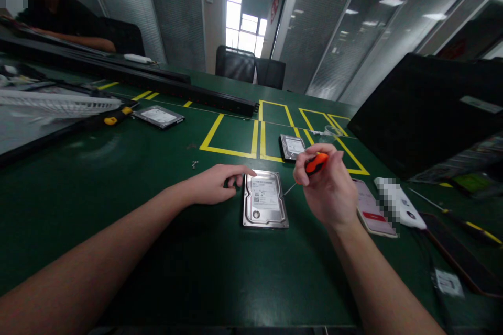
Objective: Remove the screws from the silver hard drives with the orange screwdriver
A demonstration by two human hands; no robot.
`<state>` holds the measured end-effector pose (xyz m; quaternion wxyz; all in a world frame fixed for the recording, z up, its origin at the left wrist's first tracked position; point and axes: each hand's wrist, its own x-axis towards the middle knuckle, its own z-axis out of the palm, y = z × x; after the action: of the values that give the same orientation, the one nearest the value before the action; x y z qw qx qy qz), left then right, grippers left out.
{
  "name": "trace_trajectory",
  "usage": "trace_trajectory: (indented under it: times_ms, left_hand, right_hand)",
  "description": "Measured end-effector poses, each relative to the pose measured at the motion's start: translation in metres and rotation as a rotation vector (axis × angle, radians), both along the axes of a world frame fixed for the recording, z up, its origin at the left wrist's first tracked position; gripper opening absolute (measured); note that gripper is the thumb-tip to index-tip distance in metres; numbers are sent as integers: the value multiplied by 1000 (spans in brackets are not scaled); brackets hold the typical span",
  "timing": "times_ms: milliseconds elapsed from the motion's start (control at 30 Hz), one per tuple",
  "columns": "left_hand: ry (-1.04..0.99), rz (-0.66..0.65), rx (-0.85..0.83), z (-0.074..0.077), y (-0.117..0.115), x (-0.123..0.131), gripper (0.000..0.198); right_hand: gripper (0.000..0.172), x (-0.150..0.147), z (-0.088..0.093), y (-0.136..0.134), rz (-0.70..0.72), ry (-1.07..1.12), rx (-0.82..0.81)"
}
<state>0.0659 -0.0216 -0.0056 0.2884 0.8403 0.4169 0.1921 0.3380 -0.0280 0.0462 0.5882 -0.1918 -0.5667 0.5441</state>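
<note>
A silver hard drive (pixel 264 204) with a white label lies flat on the green table in front of me. My left hand (pixel 218 183) is at its upper left, the index fingertip resting on the top corner and the other fingers loosely bent beside the edge. In my right hand (pixel 330 188) is a screwdriver (pixel 316 164) with an orange and black handle. Its thin shaft slants down to the drive's right edge; whether the tip touches a screw I cannot make out. Several small screws (pixel 194 164) lie left of the drive.
Behind are a second hard drive (pixel 292 146) and, farther left, a third drive (pixel 159 115) near a yellow-handled tool (pixel 118 115). Phones (pixel 375 209), another screwdriver (pixel 463 222) and a large black case (pixel 428 115) stand right. A long black bar (pixel 220 102) crosses behind. One person (pixel 66 26) sits far left.
</note>
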Motion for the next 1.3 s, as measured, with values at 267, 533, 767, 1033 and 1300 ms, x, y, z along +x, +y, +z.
trace_trajectory:
  times_ms: [267,533,767,1033,1300]
  left_hand:
    - [-5,-17,13,0,0,-1,69]
    - [-1,-22,13,-1,0,-1,69]
    - [0,-19,14,1,-1,0,69]
    - [2,-25,22,0,0,0,69]
    - [2,-17,6,2,-2,0,69]
  right_hand:
    - [11,0,-2,0,-42,-22,39]
    - [44,1,1,0,-49,-31,-9]
    - [21,1,1,-1,-45,-64,41]
    - [36,2,1,-3,-13,-55,-3]
    - [24,1,0,-1,-44,-63,10]
